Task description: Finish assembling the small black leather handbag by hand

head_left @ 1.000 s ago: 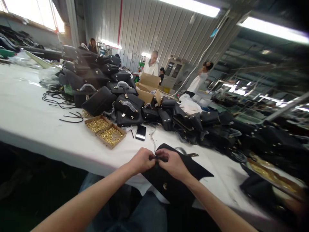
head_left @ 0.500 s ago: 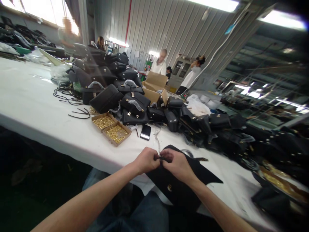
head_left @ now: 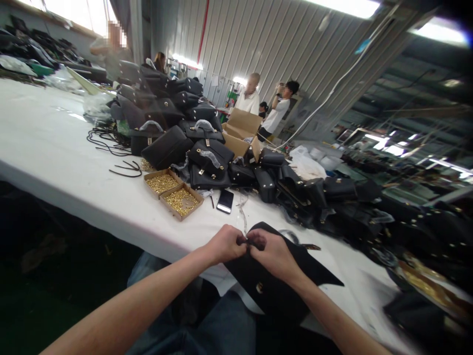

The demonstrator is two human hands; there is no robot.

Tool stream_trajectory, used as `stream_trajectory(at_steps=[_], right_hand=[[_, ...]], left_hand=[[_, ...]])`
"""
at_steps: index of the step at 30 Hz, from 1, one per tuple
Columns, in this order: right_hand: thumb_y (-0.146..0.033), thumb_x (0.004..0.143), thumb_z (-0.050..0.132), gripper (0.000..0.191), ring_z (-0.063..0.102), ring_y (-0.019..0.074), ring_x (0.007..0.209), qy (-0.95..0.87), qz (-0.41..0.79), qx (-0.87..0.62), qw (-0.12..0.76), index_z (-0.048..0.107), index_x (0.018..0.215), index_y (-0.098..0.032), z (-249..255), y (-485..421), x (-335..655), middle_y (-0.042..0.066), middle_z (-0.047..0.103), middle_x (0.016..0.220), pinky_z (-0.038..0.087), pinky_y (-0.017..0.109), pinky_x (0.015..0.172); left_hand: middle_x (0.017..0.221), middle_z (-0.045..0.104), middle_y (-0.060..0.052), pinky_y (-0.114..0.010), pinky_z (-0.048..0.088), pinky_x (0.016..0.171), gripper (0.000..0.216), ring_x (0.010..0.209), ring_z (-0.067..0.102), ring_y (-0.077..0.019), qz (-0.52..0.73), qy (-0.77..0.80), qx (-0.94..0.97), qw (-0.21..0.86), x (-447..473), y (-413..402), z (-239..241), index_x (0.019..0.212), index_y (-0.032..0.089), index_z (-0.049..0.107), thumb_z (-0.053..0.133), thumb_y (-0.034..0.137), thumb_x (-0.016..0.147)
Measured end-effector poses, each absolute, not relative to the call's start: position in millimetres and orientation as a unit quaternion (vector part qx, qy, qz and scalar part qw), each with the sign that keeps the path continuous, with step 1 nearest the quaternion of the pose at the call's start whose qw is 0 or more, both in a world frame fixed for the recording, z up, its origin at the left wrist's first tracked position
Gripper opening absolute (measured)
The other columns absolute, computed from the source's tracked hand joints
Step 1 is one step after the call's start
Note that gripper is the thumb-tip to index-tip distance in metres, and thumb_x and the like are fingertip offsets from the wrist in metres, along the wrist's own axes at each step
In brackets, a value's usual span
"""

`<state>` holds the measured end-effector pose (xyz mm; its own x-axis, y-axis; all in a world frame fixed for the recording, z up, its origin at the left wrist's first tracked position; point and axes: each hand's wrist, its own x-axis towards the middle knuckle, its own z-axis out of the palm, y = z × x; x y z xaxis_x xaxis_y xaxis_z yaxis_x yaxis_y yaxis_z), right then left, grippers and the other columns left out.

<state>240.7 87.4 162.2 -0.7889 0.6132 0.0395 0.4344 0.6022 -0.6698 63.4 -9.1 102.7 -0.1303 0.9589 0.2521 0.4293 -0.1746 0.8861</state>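
My left hand (head_left: 223, 243) and my right hand (head_left: 272, 253) meet at the near edge of the white table (head_left: 55, 153), both pinched on the upper edge of a black leather bag piece (head_left: 281, 281). That piece hangs over the table edge onto my lap and shows a small gold stud on its front. The fingers of both hands are closed tight around a small dark part of the piece; what that part is I cannot make out.
Two cardboard trays of gold hardware (head_left: 173, 193) and a phone (head_left: 225, 201) lie just beyond my hands. A heap of black handbags (head_left: 177, 133) stretches along the table to the right. Black cords (head_left: 111, 148) lie at left. Several people stand behind an open carton (head_left: 240, 130).
My hands stay pinched together on the black piece. The view has shifted slightly, so the table contents sit a bit further right. A person at the back has raised both arms.
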Motion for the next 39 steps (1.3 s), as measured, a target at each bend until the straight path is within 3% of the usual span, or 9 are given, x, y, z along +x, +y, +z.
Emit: stream_trajectory(at_steps=[5,18,28,39], right_hand=[[-0.029,0.088,0.07,0.027,0.077,0.0228,0.099,-0.868,0.376,-0.294,0.137,0.074,0.113,-0.019,162.0,87.5,244.2,0.006,0.079,0.106,0.061,0.032,0.091],[-0.024,0.085,0.07,0.015,0.073,0.0206,0.084,-0.888,0.308,-0.312,0.142,0.074,0.099,-0.02,153.6,95.6,244.4,0.002,0.076,0.092,0.055,0.031,0.077],[-0.028,0.085,0.075,0.028,0.077,0.023,0.096,-0.844,0.415,-0.321,0.113,0.074,0.11,-0.016,146.0,111.7,245.8,0.007,0.079,0.104,0.061,0.032,0.089],[-0.023,0.086,0.069,0.028,0.077,0.0215,0.097,-0.865,0.394,-0.296,0.1,0.072,0.113,-0.017,152.7,107.7,244.6,0.005,0.079,0.106,0.06,0.031,0.087]], left_hand=[[0.072,0.075,-0.004,-0.026,0.038,0.059,0.021,0.063,0.06,-0.0142,0.48,0.58,0.596,0.277,61.3,-11.1,103.8,0.085,0.011,0.084,0.067,0.022,0.08],[0.07,0.074,-0.006,-0.025,0.038,0.058,0.021,0.063,0.061,-0.015,0.475,0.597,0.587,0.272,64.3,-0.1,102.3,0.081,0.01,0.082,0.067,0.025,0.078],[0.079,0.078,-0.007,-0.026,0.041,0.061,0.024,0.068,0.064,-0.016,0.48,0.598,0.582,0.271,63.3,1.4,95.5,0.089,0.012,0.084,0.065,0.025,0.084],[0.072,0.073,-0.009,-0.029,0.035,0.059,0.02,0.062,0.059,-0.0164,0.443,0.604,0.618,0.238,65.6,1.2,98.4,0.08,0.014,0.08,0.064,0.024,0.088]])
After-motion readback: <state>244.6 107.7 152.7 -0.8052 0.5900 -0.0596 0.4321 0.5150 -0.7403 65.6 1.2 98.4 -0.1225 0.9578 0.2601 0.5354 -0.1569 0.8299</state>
